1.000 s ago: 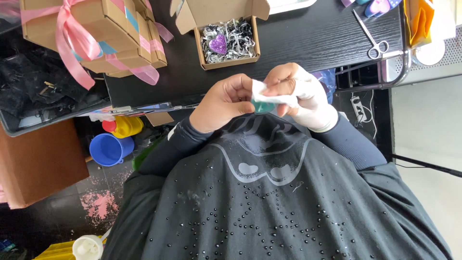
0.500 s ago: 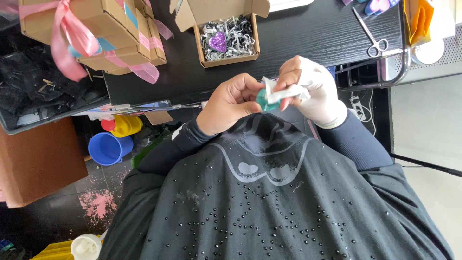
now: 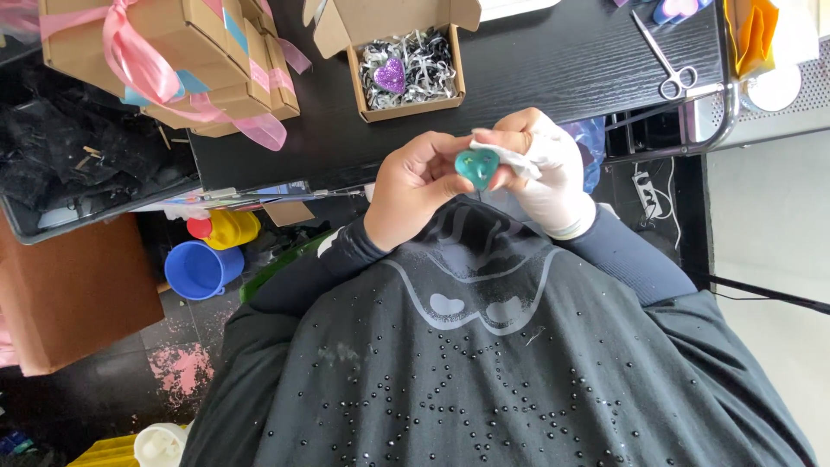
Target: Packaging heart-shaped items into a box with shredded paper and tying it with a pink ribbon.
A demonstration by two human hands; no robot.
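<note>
A black wood-grain tabletop (image 3: 553,60) carried the goods, its near edge just beyond the person's hands. At its far left corner stood brown cardboard boxes tied with pink ribbon (image 3: 173,65); near the far edge sat a small open cardboard box (image 3: 406,60) of shredded paper holding a purple glittery heart (image 3: 390,75). Steel scissors (image 3: 661,56) lay toward the right edge. The bare left hand (image 3: 415,186) pinched a small teal heart-shaped piece (image 3: 477,167) between thumb and fingertips, above the lap, short of the near edge. Its glossy, speckled face was turned up, tip pointing toward the person. The white-gloved right hand (image 3: 545,173) pressed a crumpled white cloth (image 3: 510,157) against it, fingers curled together.
</note>
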